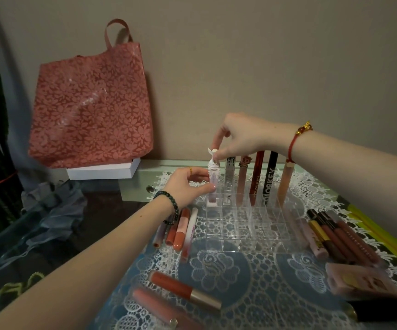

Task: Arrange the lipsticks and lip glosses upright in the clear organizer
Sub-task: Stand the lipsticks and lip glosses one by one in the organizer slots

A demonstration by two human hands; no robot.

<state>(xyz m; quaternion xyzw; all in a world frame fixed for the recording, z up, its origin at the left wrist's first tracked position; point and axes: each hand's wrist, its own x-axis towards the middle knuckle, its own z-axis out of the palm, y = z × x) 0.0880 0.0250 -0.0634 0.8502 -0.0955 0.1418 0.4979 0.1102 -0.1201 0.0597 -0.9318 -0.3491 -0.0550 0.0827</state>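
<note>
A pale lip gloss with a white ornate cap stands upright in the back-left cell of the clear organizer. The right hand pinches its cap and the left hand grips its tube. Five more tubes stand in the same back row to its right. Loose glosses lie left of the organizer, others right, two in front. All rest on a lace-covered tabletop. A pink floral bag leans against the beige wall, over a white box.
</note>
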